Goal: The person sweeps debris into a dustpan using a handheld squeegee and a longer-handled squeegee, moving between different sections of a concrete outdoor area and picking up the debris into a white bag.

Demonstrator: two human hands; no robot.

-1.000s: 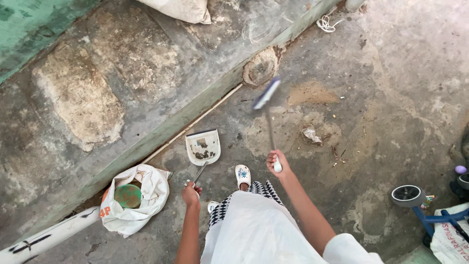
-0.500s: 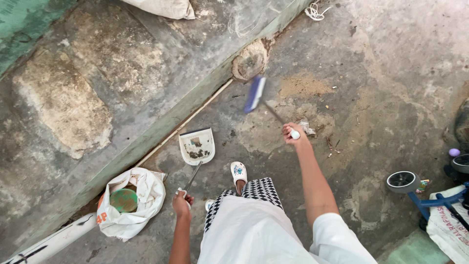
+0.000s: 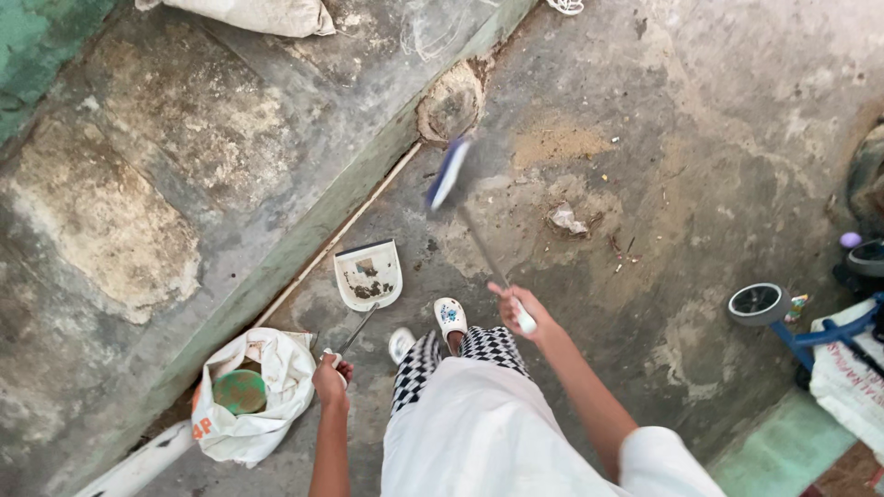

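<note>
Stained concrete floor (image 3: 718,120); on it a white dustpan (image 3: 368,273), crumpled paper (image 3: 564,219), a white sack (image 3: 247,394).

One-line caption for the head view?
Right hand swings a broom over the floor; left hand holds a dustpan.

You are working in soft, even daylight; nothing shows a clear direction for it, and shadows are faint, only a thin dark edge beneath the dustpan (image 3: 368,274) and under the white sack (image 3: 247,394). The concrete floor (image 3: 718,138) reads a little washed out, without hard glare. Your broom head (image 3: 448,172) is smeared by motion blur, and its handle is streaked too, while your right hand (image 3: 521,309) and left hand (image 3: 330,377) stay fairly sharp. The wide lens bends the step edge (image 3: 304,235) slightly, and detail softens toward the corners.
</note>
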